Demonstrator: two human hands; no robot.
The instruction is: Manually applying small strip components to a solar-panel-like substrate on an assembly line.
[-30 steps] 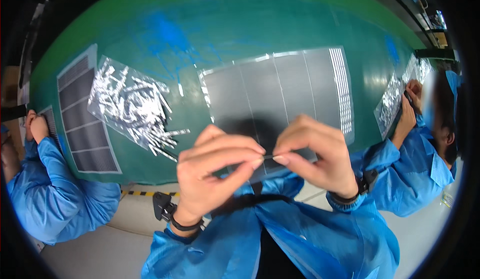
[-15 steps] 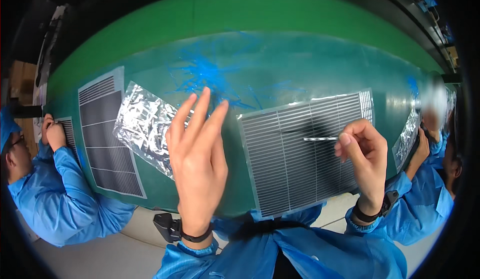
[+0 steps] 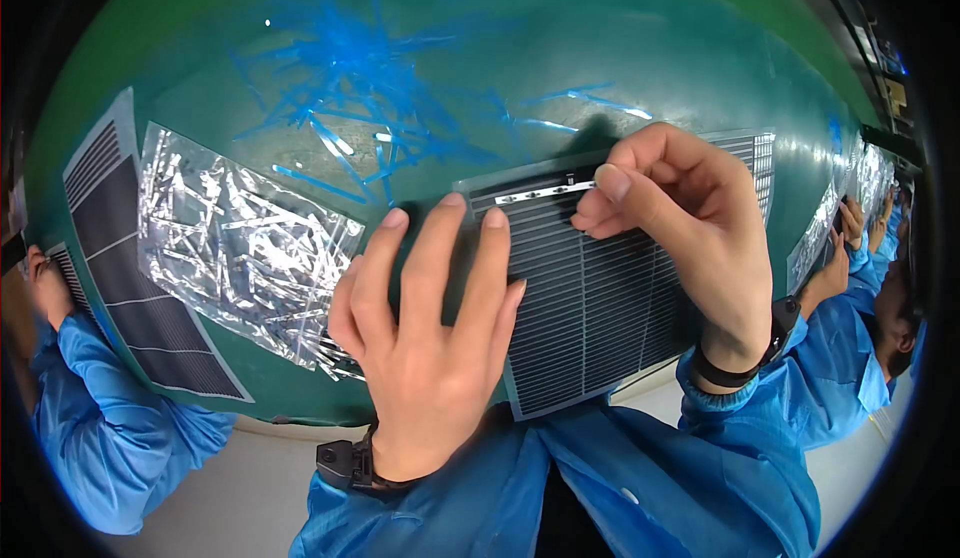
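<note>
Silver strip (image 3: 543, 194), pinched in the right hand (image 3: 690, 213), follows the striped dark sheet's (image 3: 590, 303) upper edge. Left hand (image 3: 425, 348): fingers spread, beside the strip's left end. Green tabletop (image 3: 690, 68) extends beyond.

One head-worn fisheye looks down from close above the left hand (image 3: 430, 358), right hand (image 3: 695, 238) and green table (image 3: 700, 73).

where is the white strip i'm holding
In the head view, just right of centre, the right hand pinches the white strip at the upper edge of the dark sheet, by the left hand.
</note>
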